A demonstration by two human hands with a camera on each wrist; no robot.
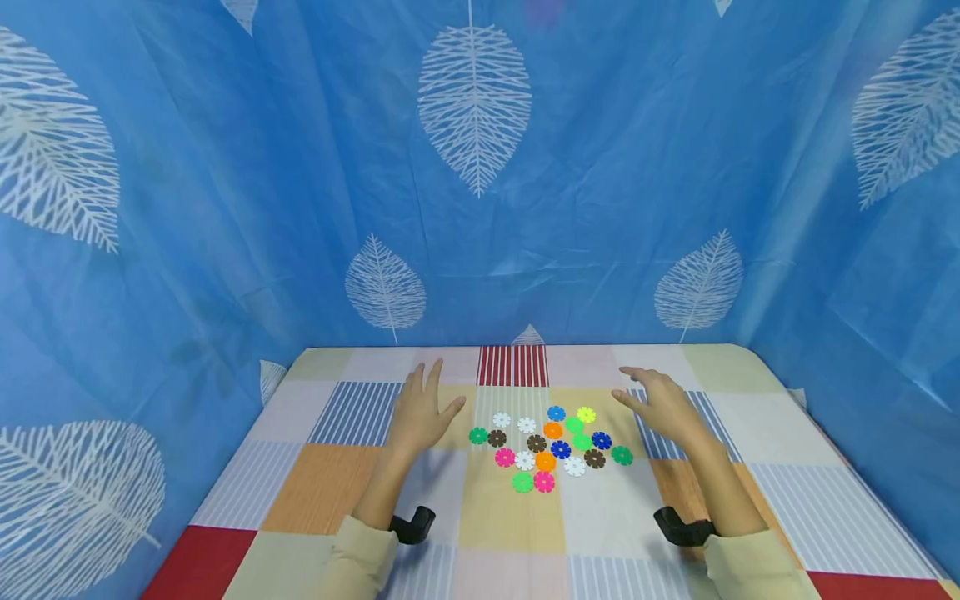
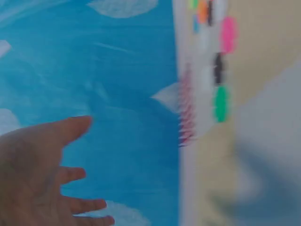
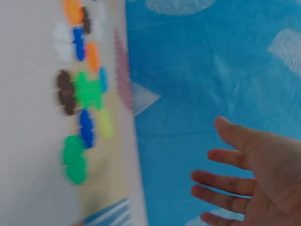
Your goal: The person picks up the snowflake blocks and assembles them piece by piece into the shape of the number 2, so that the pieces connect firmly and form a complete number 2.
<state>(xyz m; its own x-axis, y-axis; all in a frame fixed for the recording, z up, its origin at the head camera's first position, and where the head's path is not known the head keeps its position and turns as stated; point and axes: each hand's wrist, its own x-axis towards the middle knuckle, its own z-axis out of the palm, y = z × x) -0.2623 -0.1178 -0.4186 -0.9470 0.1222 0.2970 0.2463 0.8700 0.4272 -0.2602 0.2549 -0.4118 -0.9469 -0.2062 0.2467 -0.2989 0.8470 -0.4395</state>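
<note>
Several flat, notched plastic discs shaped like small flowers lie loosely grouped on the table in the head view. Among them are a dark green disc [image 1: 477, 435] at the left end, a pink disc [image 1: 543, 482] at the near side, a yellow disc [image 1: 586, 414] at the far side and another dark green disc [image 1: 622, 455] at the right. To the left of the group my left hand [image 1: 420, 414] hovers with fingers spread, holding nothing. My right hand [image 1: 663, 407] is raised on the right side, fingers extended and apart from the discs. Both palms show bare in the wrist views.
A patchwork-patterned cloth [image 1: 510, 529] covers the table. Blue curtains [image 1: 570, 208] with white leaf prints hang behind it and on both sides. A black strap mount sits on the left wrist [image 1: 412, 526] and another on the right wrist [image 1: 682, 527].
</note>
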